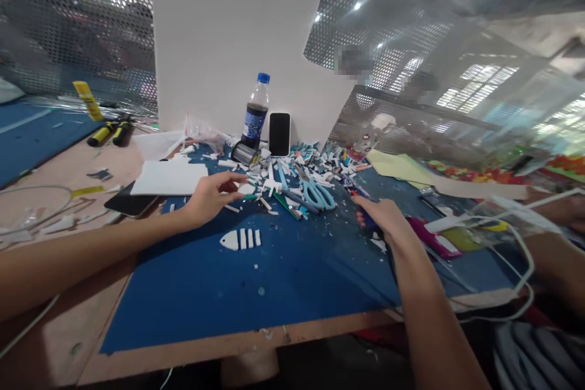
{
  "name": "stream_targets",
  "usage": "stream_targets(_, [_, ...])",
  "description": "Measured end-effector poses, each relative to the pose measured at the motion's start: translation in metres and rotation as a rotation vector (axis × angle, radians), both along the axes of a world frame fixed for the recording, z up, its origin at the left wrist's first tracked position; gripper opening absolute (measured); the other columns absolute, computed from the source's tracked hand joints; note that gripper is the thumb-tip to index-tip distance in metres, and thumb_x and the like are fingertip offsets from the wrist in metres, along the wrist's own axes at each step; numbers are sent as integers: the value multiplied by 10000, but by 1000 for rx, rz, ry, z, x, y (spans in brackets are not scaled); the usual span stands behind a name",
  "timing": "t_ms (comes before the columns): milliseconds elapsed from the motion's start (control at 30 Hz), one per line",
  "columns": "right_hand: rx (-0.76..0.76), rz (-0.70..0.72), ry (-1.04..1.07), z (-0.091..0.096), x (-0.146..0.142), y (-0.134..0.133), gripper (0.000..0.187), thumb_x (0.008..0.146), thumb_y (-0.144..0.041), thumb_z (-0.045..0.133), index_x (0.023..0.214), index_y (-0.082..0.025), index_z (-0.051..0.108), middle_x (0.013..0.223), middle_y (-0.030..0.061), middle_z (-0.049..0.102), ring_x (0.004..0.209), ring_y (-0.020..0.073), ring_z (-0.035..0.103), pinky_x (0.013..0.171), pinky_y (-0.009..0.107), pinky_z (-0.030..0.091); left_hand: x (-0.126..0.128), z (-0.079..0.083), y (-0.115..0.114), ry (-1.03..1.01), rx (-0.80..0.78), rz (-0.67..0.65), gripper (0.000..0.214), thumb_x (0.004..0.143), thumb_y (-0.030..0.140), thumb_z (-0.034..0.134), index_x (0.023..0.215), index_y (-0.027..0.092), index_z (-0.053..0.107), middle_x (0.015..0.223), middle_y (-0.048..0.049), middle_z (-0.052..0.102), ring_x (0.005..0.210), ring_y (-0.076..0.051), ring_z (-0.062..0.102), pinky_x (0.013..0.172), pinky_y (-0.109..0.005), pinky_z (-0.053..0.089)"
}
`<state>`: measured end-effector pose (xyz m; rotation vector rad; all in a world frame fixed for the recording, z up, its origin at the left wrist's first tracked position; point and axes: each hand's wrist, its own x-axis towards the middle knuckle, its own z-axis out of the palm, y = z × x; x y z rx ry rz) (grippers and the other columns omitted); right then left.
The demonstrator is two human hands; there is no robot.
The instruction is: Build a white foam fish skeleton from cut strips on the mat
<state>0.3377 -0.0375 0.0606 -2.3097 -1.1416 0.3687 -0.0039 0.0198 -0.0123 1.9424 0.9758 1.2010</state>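
My left hand (212, 196) reaches to the left edge of a pile of foam-like scraps (315, 161). Its thumb and forefinger are apart, close to white and teal bits; I see no firm grip. My right hand (381, 216) is wrapped round a dark blue tool (362, 218) with an orange-red spot near its top; the hand hides most of it, so its kind is unclear. Between the hands, on the blue mat (292, 280), lie a white fish-head piece (230, 240) and several white strips (250, 238) in a row. Light-blue-handled scissors (319, 195) rest at the pile's front.
Behind the pile stand a cola bottle (255, 116), a tipped dark roll (245, 153) and a white-framed dark device (280, 134). White sheets (169, 178) overlap a phone (130, 202) at left. Yellow-black pliers (109, 132) lie further back. Another person's arm (555, 256) is at right by a clear stand (516, 216).
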Motion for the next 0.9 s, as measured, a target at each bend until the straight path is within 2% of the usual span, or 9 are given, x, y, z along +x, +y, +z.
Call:
stream_targets(167, [186, 117, -39, 15, -47, -7, 371, 649, -511, 644, 494, -217, 481, 425, 36, 543, 444, 183, 524, 464, 307, 421, 0, 0, 1, 2, -32, -18, 473, 742, 339, 681, 1151, 140, 553, 950, -95, 718, 680, -135, 656, 654, -274, 603])
stream_targets(267, [344, 229, -182, 18, -74, -1, 351, 647, -527, 638, 597, -207, 504, 514, 26, 560, 502, 180, 514, 498, 297, 384, 1, -1, 2, 4, -31, -10, 448, 751, 324, 672, 1137, 136, 543, 950, -99, 719, 672, -130, 662, 639, -255, 600])
stream_targets(367, [429, 285, -206, 8, -92, 12, 334, 644, -496, 640, 695, -201, 492, 643, 48, 575, 586, 190, 514, 541, 301, 381, 1, -2, 3, 19, -10, 8, 431, 748, 301, 665, 1124, 126, 547, 923, -92, 718, 660, -123, 660, 644, -242, 592])
stream_targets(500, [409, 382, -102, -13, -101, 34, 305, 686, -481, 604, 711, -201, 487, 623, 31, 557, 554, 175, 505, 522, 292, 384, 0, -1, 3, 59, 48, 44, 403, 769, 313, 648, 1121, 136, 564, 924, -89, 706, 725, -155, 667, 672, -284, 590])
stream_targets(567, [375, 433, -64, -24, -102, 42, 307, 701, -488, 596, 704, -204, 481, 581, 11, 541, 500, 161, 490, 484, 282, 373, -2, 1, 2, 77, 93, 59, 322, 778, 315, 647, 1057, 161, 604, 985, -96, 694, 902, -205, 663, 784, -352, 579])
stream_targets(667, [364, 472, -47, -34, -104, 45, 324, 702, -503, 603, 722, -209, 468, 573, -4, 528, 481, 155, 476, 460, 277, 356, -3, 4, 1, 96, 153, 40, 198, 781, 293, 656, 944, 180, 646, 1073, -97, 680, 1211, -265, 527, 984, -449, 482])
stream_targets(733, [365, 490, -45, -38, -105, 43, 323, 706, -506, 600, 714, -213, 463, 586, -1, 530, 493, 156, 477, 465, 279, 357, -3, 6, 1, 109, 169, -8, 183, 777, 287, 668, 926, 182, 656, 1071, -96, 688, 1293, -270, 458, 1010, -446, 464])
stream_targets(833, [363, 518, -46, -40, -107, 37, 320, 711, -503, 602, 701, -221, 451, 595, 0, 523, 504, 155, 473, 469, 280, 355, -2, 7, 2, 131, 176, -75, 189, 754, 279, 695, 916, 185, 667, 1015, -83, 710, 1289, -260, 471, 976, -392, 499])
stream_targets(900, [364, 531, -47, -41, -109, 34, 323, 720, -504, 600, 709, -229, 431, 584, -10, 500, 491, 151, 459, 453, 277, 339, -2, 6, 2, 138, 182, -62, 182, 748, 271, 701, 906, 187, 673, 1005, -78, 714, 1265, -257, 495, 968, -383, 504])
